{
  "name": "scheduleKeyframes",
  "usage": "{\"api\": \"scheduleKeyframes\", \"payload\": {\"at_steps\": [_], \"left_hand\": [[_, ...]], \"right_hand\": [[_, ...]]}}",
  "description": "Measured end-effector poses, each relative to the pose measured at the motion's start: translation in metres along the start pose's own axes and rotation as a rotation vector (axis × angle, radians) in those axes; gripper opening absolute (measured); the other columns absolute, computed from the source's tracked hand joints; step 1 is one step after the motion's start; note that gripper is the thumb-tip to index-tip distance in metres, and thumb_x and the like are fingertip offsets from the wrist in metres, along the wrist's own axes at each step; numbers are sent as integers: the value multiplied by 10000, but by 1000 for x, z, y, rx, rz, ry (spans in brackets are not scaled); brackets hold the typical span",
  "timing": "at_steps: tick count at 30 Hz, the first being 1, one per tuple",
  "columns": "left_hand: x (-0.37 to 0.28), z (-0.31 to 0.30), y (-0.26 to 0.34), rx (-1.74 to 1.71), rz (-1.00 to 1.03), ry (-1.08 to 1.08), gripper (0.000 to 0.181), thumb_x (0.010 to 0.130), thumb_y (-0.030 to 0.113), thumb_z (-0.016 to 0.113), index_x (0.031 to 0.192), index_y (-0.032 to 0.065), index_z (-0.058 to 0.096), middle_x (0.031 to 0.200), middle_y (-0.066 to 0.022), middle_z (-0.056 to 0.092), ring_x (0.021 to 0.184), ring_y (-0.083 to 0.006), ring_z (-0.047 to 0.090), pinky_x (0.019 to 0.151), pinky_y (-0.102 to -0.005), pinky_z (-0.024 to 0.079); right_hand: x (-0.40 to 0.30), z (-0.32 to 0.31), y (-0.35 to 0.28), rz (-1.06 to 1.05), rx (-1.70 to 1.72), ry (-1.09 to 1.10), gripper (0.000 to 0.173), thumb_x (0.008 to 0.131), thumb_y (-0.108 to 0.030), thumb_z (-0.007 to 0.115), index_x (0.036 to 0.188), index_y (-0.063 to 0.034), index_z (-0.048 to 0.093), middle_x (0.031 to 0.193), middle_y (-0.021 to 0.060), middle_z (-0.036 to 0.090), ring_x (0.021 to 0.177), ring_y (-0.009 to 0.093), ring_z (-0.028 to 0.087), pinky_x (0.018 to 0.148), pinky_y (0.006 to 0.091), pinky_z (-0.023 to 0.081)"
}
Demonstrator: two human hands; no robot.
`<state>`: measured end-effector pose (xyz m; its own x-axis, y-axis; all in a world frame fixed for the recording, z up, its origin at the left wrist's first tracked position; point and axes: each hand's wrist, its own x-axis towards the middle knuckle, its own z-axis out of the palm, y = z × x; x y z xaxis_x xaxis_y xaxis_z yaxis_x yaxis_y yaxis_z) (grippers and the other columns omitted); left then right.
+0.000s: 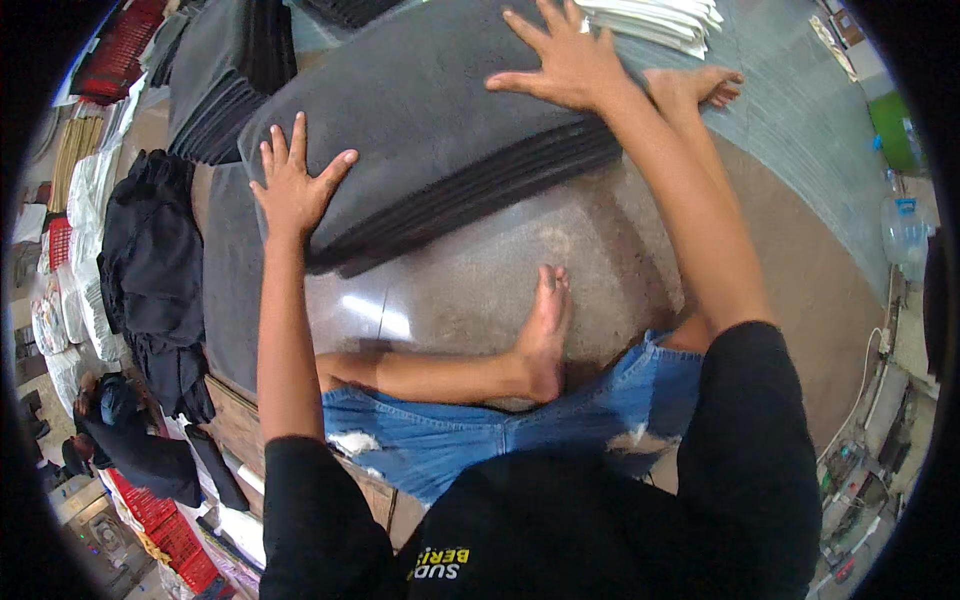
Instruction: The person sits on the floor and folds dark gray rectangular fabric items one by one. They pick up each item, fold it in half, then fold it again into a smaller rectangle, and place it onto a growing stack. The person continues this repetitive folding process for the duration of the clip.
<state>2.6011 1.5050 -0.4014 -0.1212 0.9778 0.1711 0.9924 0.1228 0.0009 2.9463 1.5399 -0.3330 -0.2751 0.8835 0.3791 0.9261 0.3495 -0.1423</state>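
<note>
A thick stack of dark grey fabric panels [420, 112] lies across the brown surface in front of my crossed legs. My left hand [292, 184] rests with spread fingers on the stack's left end. Farther right, my right hand [570, 60] is spread over the far part of the same top layer, palm down. Neither hand grips anything. Along the near side, the layered edges [465, 199] of the stack show as dark lines. Another grey fabric piece [229, 300] lies to the left, partly hidden by my left forearm.
A second grey fabric stack [225, 82] stands at upper left, beside a heap of black cloth [154, 255]. White folded sheets [660, 22] lie beyond my right hand. My bare feet [544, 337] rest on the surface. At lower left a person [135, 442] is near red crates [161, 525].
</note>
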Motion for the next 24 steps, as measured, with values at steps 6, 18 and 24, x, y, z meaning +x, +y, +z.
{"api": "scheduleKeyframes", "payload": {"at_steps": [6, 18, 24], "left_hand": [[-14, 24, 16, -158, 12, 35, 965, 757, 730, 613, 1538, 282, 266, 1608, -158, 174, 1486, -360, 134, 1096, -701, 121], [-11, -14, 96, -231, 372, 185, 991, 739, 717, 646, 1541, 281, 261, 1606, -194, 150, 1490, -367, 112, 1105, -685, 96], [-18, 7, 128, -88, 317, 49, 909, 806, 722, 560, 1540, 275, 265, 1607, -177, 159, 1491, -360, 108, 1112, -682, 74]], "right_hand": [[-2, 104, 75, -12, 43, -52, 954, 738, -876, 449, 1498, -308, 357, 1579, 156, 249, 1448, 412, 216, 1096, 635, 271], [-111, 83, 97, 963, 886, 822, 827, 962, -524, 476, 1480, 66, 216, 1479, 298, 322, 1372, 432, 320, 1134, 501, 229], [-95, 115, 6, 990, 812, 454, 988, 923, -582, 508, 1507, 58, 32, 1524, 393, -16, 1422, 536, 54, 1137, 604, 136]]}}
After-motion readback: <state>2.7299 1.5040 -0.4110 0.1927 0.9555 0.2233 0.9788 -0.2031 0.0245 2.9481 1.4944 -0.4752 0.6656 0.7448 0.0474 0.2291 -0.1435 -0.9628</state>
